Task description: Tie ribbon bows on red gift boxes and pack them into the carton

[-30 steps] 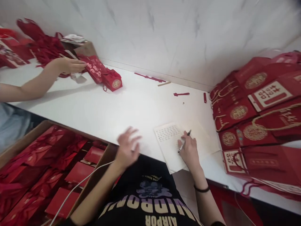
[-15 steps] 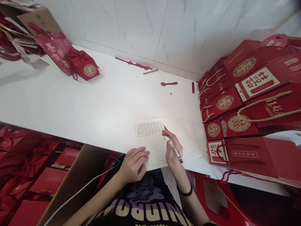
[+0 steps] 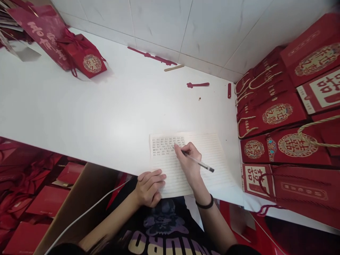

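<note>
Head view: the right hand [image 3: 189, 161] pinches a pen [image 3: 205, 165] over the open notebook [image 3: 170, 177] at the front edge of the counter [image 3: 79, 120]; the left hand [image 3: 151, 187] rests curled on its near-left corner, grip unclear. Sliding there could skew the writing.

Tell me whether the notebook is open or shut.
Open: the notebook shows lined pages, with handwriting visible beside the right hand.

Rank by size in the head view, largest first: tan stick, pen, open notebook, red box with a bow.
1. Open notebook
2. Red box with a bow
3. Pen, partly hidden by the right hand
4. Tan stick
</note>
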`<control>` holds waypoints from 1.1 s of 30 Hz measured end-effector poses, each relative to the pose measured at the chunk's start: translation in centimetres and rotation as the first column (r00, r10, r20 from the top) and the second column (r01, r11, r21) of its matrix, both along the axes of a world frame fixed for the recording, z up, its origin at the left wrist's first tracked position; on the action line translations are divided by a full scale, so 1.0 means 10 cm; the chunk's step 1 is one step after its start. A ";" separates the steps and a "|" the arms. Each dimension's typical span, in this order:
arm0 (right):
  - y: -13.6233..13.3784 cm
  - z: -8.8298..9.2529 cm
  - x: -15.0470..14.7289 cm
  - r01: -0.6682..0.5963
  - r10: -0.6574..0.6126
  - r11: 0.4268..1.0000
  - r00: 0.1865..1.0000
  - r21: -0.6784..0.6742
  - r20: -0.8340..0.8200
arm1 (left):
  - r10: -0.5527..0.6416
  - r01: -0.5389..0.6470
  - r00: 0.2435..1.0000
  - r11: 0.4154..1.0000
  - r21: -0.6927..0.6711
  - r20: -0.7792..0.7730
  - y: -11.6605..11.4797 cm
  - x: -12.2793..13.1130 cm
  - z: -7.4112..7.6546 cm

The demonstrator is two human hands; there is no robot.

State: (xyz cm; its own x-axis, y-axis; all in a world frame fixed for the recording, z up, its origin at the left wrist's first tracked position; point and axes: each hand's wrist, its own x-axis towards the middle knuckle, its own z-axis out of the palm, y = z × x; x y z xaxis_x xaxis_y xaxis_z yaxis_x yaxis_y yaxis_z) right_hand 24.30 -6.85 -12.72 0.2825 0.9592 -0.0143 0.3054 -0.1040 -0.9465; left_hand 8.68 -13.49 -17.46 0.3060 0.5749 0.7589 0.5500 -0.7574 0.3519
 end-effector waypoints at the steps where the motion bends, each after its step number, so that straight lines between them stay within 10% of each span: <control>1: 0.00 0.01 0.00 -0.011 0.010 1.000 0.999 0.028 0.036 | 0.008 -0.008 1.000 1.000 -0.001 -0.001 0.00 0.00 0.00; 33: 0.01 0.04 0.00 -0.069 0.050 0.991 0.986 0.116 0.160 | 0.027 -0.027 1.000 1.000 -0.003 -0.001 0.00 0.02 0.04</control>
